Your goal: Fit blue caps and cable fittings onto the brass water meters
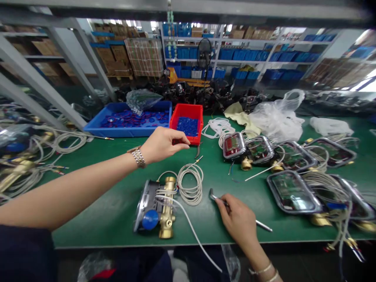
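Observation:
My left hand (pixel 166 145) hovers in front of the red bin (pixel 200 117) of small blue parts, its thumb and fingers drawn together in a pinch. Whether anything sits between the fingertips is too small to make out. My right hand (pixel 238 219) is wrapped round a silver metal wrench with a bent end (pixel 264 226), low over the bench. Between my hands lies a meter (pixel 151 205) on its side, with a brass pipe body (pixel 167 213) and a blue round cap (pixel 150 219). Its coiled grey cable (pixel 190 184) rests beside it.
A blue tray (pixel 123 132) of blue discs stands behind my left hand. Several clear-fronted meters (pixel 293 192) with cables lie on the right. Cabled brass parts (pixel 20 172) crowd the left. Plastic bags (pixel 277 117) and a dark curved tool (pixel 197 150) lie further back.

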{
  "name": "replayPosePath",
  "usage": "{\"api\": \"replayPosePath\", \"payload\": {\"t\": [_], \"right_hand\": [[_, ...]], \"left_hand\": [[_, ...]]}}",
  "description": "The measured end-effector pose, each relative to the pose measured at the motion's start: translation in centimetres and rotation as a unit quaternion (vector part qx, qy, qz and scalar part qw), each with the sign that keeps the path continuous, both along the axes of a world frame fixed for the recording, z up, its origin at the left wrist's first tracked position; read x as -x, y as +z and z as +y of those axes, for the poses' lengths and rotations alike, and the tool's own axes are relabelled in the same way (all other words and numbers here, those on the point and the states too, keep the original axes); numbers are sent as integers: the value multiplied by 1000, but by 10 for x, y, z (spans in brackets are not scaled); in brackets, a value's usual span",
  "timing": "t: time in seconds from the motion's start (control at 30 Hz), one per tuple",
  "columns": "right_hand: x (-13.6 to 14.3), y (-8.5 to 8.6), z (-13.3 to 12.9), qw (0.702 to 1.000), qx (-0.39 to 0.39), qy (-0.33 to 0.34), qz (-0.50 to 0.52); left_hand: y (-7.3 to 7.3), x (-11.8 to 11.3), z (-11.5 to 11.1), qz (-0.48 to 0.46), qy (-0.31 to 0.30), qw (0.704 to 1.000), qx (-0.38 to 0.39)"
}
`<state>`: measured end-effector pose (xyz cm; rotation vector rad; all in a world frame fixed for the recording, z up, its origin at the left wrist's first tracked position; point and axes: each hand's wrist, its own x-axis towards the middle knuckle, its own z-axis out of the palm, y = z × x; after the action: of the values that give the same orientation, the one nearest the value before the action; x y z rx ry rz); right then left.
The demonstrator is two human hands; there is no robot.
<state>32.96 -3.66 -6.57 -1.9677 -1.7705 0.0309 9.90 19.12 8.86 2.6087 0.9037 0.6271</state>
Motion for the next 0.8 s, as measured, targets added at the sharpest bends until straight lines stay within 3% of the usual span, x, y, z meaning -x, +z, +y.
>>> {"api": "replayPosePath", "payload": {"t": [0.13, 0.23, 0.33, 0.5, 0.67, 0.8], "right_hand": [[-1, -5, -2, 1000, 14, -11, -17], [0, -5, -3, 999, 18, -13, -29], [2, -3, -3, 999, 12, -15, -43], [4, -3, -4, 998, 12, -23, -63], [5, -3, -7, 998, 19, -19, -62], [2, -7, -7, 999, 8, -10, -38]], "left_hand": [[5, 67, -87, -27, -23, 999, -17], [-10, 101, -138, -20, 11, 999, -24], [-32, 116, -170, -40, 29, 998, -44], [-53, 119, -189, -5, 36, 992, -118], [-48, 119, -189, 67, 26, 986, -150], [-48, 125, -188, 70, 16, 985, -160]]}}
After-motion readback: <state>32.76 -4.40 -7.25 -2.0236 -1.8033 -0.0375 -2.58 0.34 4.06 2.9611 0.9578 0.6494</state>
